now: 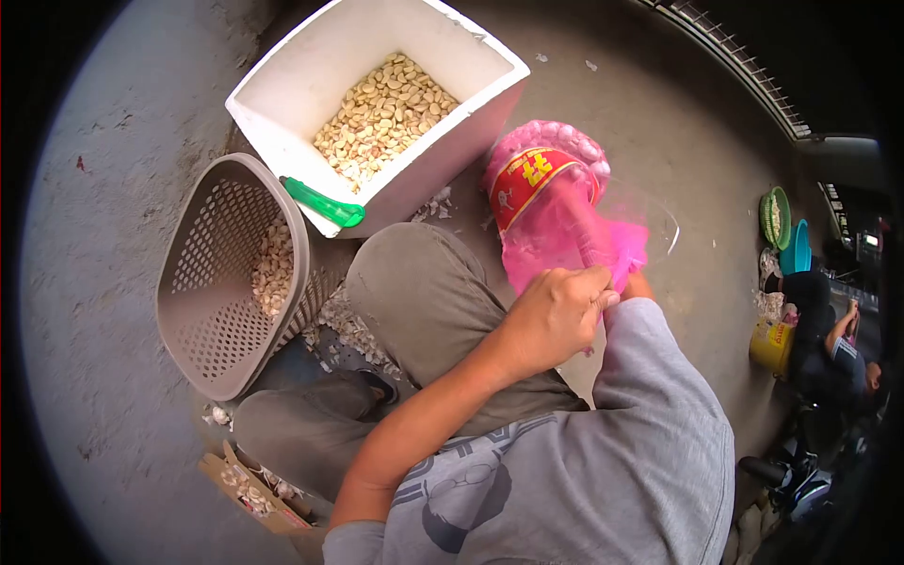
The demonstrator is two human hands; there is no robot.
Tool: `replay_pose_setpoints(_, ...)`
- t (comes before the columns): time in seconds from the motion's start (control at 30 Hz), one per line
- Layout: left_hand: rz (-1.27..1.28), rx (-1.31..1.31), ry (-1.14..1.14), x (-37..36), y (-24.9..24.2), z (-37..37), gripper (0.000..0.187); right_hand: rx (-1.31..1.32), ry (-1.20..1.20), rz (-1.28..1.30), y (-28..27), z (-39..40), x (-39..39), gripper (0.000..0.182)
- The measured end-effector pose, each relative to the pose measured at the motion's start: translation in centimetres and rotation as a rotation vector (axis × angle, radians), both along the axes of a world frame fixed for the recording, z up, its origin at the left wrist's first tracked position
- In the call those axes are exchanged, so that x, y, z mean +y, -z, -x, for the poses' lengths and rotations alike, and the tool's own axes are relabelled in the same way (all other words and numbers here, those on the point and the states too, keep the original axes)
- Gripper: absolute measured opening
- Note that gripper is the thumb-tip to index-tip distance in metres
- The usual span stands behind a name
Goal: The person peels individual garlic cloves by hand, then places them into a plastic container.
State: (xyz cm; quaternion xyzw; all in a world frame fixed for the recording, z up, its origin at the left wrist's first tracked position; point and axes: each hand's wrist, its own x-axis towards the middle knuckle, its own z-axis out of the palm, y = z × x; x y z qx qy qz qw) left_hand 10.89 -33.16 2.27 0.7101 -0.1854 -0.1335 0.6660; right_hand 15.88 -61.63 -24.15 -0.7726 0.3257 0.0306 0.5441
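A pink mesh bag [541, 254] of garlic bulbs [574, 143] sits on the floor in front of me, with a red label [533, 185] bearing yellow characters. My left hand [557, 315] is closed in a fist around the gathered mesh near the bag's top. Just beyond it, my right hand [637, 285] is at the loose pink mesh, showing little more than the wrist. The mesh and my left hand hide its fingers. To the left of the bag stands a white foam box [438, 155] holding peeled garlic cloves [386, 111].
A green-handled tool [323, 202] lies on the box's corner. Left of my knees, a grey-brown perforated basket [212, 282] holds unpeeled cloves [273, 268]; garlic skins [353, 325] litter the floor beside it. A cardboard box [250, 492] is lower left. Another person [843, 330] sits far right near a yellow bucket [772, 346].
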Motion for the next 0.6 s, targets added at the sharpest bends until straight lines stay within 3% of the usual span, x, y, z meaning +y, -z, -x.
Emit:
replay_pose_setpoints(0.2,-0.141,-0.115,0.058,0.4,1.2,1.3,0.016,0.022,0.08,-0.052,0.3,5.6,-0.3,0.042)
replay_pose_setpoints(0.6,-0.188,-0.174,-0.054,1.5,1.5,2.0,0.019,0.001,0.071,-0.08,0.6,2.8,2.4,0.04)
